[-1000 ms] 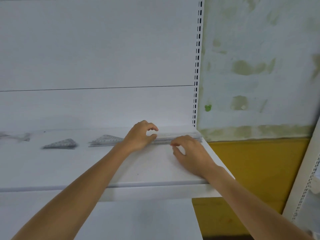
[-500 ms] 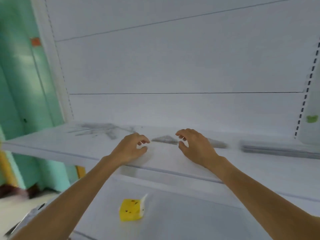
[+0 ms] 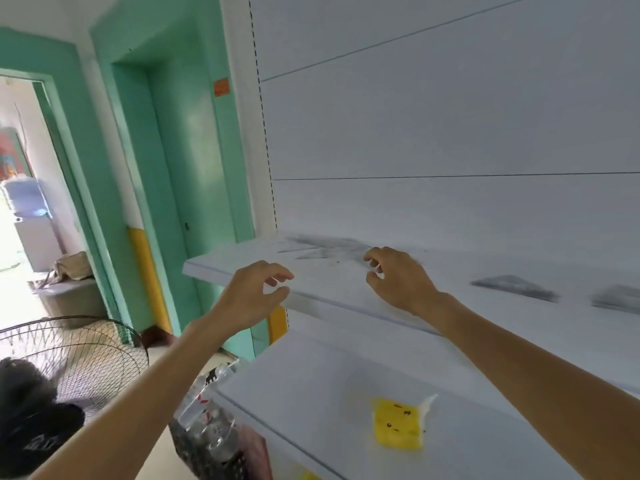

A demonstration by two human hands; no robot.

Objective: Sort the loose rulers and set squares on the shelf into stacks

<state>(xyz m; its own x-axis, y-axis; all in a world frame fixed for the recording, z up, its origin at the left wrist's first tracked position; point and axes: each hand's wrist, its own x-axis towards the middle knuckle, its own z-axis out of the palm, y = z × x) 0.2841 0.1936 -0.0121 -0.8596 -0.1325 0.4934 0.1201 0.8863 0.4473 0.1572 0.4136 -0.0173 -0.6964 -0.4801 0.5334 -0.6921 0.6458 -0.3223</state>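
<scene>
Nearest, on the lower shelf (image 3: 311,386): yellow card (image 3: 398,424), lying flat, no part of the job.

Above it, just in front of the front edge of the upper shelf (image 3: 485,320), short of its left corner: left grip (image 3: 249,292), narrow, fingers loosely curled, thumb and forefinger apart, holding nothing. Over the shelf surface: right grip (image 3: 398,282), likewise narrow and empty, fingertips at the near edge of the loose pile (image 3: 322,247). Contact with the pile not determinable owing to blur.

Loose pile: rulers and set squares, crossed and overlapping, at the far left end of the upper shelf, close to the back panel (image 3: 450,116). Single pieces too blurred to count. To the right, well apart from the pile: first set-square stack (image 3: 512,287) and second stack (image 3: 616,297), already formed.

Change over the last second: transfer of both grips from the ruler stack at the right-hand end of the shelf, past the set-square stacks, to the left end. Ruler stack now out of view.

Meaning for the task, as a judgement: ruler stack finished and released; sorting partly done; loose pile the only unsorted material in view. Probable next step: separate one type of piece from the pile and carry it to the matching stack. Thin, flat pieces: lift by a corner or slide to the shelf edge; expect overlapping neighbours to drag along.
</scene>
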